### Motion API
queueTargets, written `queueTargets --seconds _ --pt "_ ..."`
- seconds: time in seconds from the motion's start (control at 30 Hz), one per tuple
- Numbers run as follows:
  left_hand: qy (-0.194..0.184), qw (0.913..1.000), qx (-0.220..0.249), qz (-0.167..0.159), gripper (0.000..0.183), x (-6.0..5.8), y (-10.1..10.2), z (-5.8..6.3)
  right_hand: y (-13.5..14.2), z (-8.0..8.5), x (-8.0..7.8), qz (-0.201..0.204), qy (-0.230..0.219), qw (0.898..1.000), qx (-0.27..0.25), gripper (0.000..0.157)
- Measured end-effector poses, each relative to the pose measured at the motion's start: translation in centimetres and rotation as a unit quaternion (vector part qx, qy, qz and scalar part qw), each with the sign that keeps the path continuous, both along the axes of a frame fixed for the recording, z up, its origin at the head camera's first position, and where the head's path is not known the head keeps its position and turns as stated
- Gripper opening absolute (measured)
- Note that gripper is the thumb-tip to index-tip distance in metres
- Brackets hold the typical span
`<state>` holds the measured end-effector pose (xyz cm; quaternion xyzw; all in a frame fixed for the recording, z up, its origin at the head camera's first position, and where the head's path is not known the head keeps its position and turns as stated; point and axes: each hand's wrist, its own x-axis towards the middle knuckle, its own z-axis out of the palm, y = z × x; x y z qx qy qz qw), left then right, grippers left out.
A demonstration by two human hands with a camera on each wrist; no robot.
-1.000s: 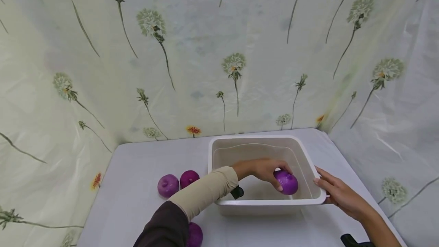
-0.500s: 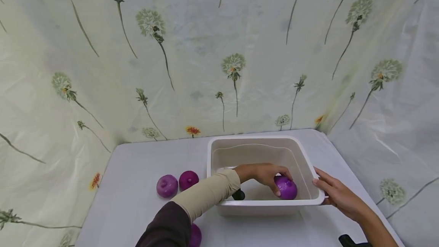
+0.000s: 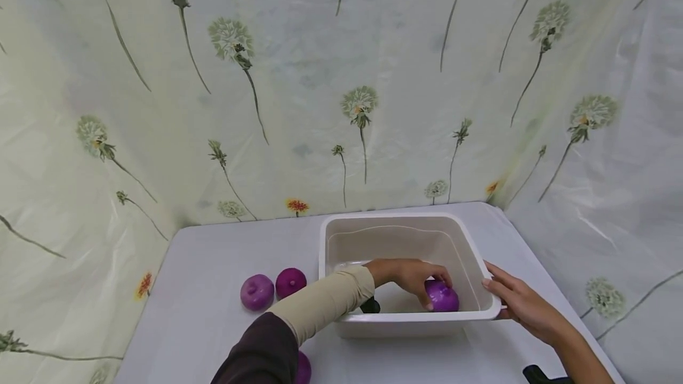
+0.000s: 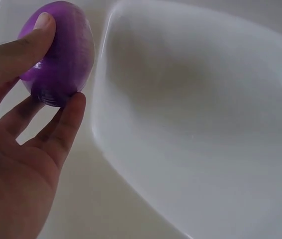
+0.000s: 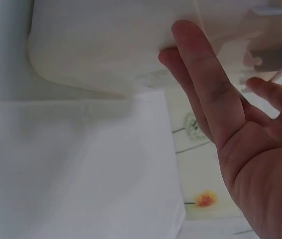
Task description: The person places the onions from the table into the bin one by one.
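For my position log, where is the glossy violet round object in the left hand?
In the head view, the violet object is inside the white rectangular plastic tub, toward its near right corner.

- Your right hand [image 5: 245, 139] rests its fingers against the outside of the pale bin [image 5: 101, 45].
- The white bench [image 5: 81, 169] shows beside a flower-printed sheet [image 5: 193, 169].
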<state>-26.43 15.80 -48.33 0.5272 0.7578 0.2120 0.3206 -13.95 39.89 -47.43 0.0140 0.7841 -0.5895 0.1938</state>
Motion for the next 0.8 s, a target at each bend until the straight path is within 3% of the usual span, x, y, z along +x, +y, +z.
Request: queueTargets --seconds 0.27,0.63,0.8 --pt "0.0 0.9999 -0.003 -0.013 0.061 0.2 0.2 -0.4 0.2 -0.3 0.0 0.0 -0.004 1.0 -0.005 0.07" --pt "0.021 0.9997 -0.008 -0.006 0.061 0.3 0.6 -0.6 0.3 -0.2 0.1 -0.002 0.001 1.0 -0.006 0.07" --pt "0.016 0.9996 -0.003 -0.021 0.061 0.2 1.0 -1.1 0.2 -0.2 0.2 -0.006 -0.001 1.0 -0.002 0.07"
